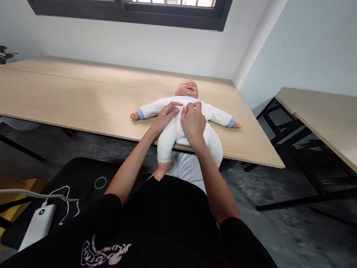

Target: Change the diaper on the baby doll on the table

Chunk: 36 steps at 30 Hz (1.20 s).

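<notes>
A baby doll (187, 88) lies on its back at the table's front edge, arms spread wide and legs hanging over the edge. It wears a white top (219, 114) with blue cuffs, white leggings (167, 141) and what looks like a white diaper (183, 141) at the hips. My left hand (168, 113) rests on the doll's belly, fingers stretched toward the middle and thumb apart. Beside it, my right hand (194, 119) is closed over the front of the clothing, its fingers bent in a pinch. What sits between those fingertips is hidden.
The doll lies on a long light wood table (75, 96) below a window (124, 4). To the right stands another table (332, 118). A black chair (77, 175) at my left holds a white power bank (38, 224) with cables and a beaded bracelet (100, 182).
</notes>
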Each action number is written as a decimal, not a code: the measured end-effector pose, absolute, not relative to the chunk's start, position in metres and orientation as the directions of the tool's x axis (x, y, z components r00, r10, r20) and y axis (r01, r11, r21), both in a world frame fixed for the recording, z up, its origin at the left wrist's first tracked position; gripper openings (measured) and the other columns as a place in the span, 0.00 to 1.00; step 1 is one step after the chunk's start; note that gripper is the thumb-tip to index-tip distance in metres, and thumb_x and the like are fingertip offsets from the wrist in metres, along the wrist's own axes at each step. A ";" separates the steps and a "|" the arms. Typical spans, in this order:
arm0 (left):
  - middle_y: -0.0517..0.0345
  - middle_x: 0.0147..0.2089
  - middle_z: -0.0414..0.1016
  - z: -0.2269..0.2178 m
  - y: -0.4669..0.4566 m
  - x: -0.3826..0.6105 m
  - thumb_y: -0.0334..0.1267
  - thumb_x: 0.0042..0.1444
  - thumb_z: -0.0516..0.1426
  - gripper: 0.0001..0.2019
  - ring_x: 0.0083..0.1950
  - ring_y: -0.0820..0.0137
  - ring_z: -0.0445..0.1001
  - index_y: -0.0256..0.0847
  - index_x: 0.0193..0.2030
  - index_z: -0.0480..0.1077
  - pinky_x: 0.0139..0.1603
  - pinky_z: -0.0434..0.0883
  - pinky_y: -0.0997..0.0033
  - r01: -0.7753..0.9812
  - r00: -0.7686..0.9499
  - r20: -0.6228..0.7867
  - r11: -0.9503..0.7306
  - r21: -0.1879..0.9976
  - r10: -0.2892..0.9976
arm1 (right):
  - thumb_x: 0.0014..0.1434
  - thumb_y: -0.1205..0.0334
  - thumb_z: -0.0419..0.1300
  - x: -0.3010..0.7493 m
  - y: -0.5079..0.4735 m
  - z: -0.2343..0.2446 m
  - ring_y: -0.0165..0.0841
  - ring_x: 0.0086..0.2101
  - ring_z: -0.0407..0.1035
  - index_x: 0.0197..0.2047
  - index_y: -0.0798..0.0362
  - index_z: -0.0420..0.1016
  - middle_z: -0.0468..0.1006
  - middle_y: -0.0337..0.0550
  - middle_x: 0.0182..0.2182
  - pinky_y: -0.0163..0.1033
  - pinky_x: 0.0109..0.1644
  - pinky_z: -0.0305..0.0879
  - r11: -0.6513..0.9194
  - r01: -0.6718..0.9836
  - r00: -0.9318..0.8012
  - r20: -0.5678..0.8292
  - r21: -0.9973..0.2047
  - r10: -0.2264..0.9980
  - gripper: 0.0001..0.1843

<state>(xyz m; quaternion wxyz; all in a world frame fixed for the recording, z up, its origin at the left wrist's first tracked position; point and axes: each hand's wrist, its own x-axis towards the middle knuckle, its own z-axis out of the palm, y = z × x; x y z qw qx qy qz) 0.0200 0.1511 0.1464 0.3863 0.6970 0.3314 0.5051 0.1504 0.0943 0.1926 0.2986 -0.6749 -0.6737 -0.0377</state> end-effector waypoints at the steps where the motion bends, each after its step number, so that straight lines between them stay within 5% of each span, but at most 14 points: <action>1: 0.54 0.50 0.79 0.146 0.151 0.020 0.39 0.67 0.56 0.11 0.53 0.64 0.76 0.42 0.53 0.73 0.59 0.72 0.65 0.061 0.270 0.449 -0.481 0.875 0.852 | 0.75 0.63 0.44 0.152 0.095 0.191 0.44 0.45 0.74 0.53 0.57 0.77 0.71 0.59 0.56 0.44 0.46 0.69 0.087 0.929 0.095 0.461 -0.358 0.882 0.20; 8: 0.52 0.49 0.81 0.143 0.151 0.013 0.39 0.63 0.60 0.07 0.55 0.60 0.77 0.40 0.41 0.78 0.62 0.70 0.61 0.123 0.287 0.467 -0.515 0.848 0.837 | 0.70 0.66 0.54 0.158 0.097 0.188 0.55 0.56 0.65 0.49 0.63 0.78 0.75 0.66 0.52 0.54 0.57 0.66 0.043 0.950 0.103 0.443 -0.308 0.890 0.13; 14: 0.49 0.60 0.80 0.154 0.130 0.012 0.40 0.68 0.57 0.11 0.67 0.56 0.71 0.43 0.51 0.80 0.71 0.61 0.52 0.436 0.315 0.508 -0.598 0.673 0.802 | 0.69 0.68 0.55 0.158 0.100 0.192 0.55 0.58 0.62 0.55 0.61 0.72 0.71 0.67 0.56 0.56 0.57 0.66 -0.004 0.929 0.153 0.375 -0.369 0.914 0.14; 18: 0.49 0.65 0.77 0.161 0.112 0.020 0.40 0.73 0.52 0.15 0.71 0.54 0.68 0.43 0.55 0.79 0.74 0.53 0.46 0.570 0.414 0.544 -0.674 0.470 0.730 | 0.67 0.72 0.53 0.164 0.098 0.189 0.52 0.58 0.62 0.53 0.61 0.71 0.70 0.65 0.55 0.52 0.59 0.64 0.040 0.908 0.175 0.464 -0.417 0.868 0.13; 23: 0.51 0.65 0.77 0.168 0.099 0.025 0.44 0.77 0.44 0.23 0.72 0.59 0.70 0.41 0.61 0.77 0.77 0.54 0.51 0.668 0.482 0.459 -0.652 0.359 0.746 | 0.72 0.68 0.50 0.186 0.087 0.177 0.48 0.53 0.67 0.48 0.59 0.74 0.74 0.60 0.50 0.50 0.61 0.63 0.166 0.888 0.119 0.564 -0.429 0.817 0.11; 31: 0.46 0.78 0.60 0.169 0.097 0.030 0.50 0.77 0.39 0.31 0.80 0.58 0.57 0.36 0.78 0.57 0.79 0.54 0.52 0.687 0.495 0.350 -0.605 0.402 0.795 | 0.78 0.63 0.46 0.194 0.070 0.163 0.46 0.50 0.73 0.47 0.59 0.80 0.81 0.55 0.46 0.47 0.60 0.64 0.274 0.890 -0.066 0.493 -0.364 0.868 0.20; 36: 0.49 0.74 0.67 0.169 0.100 0.026 0.57 0.76 0.39 0.34 0.76 0.54 0.65 0.43 0.82 0.47 0.75 0.60 0.52 0.671 0.450 0.341 -0.564 0.481 0.825 | 0.78 0.63 0.45 0.189 0.070 0.169 0.47 0.51 0.73 0.47 0.59 0.80 0.82 0.57 0.48 0.48 0.61 0.63 0.285 0.906 -0.126 0.445 -0.311 0.887 0.21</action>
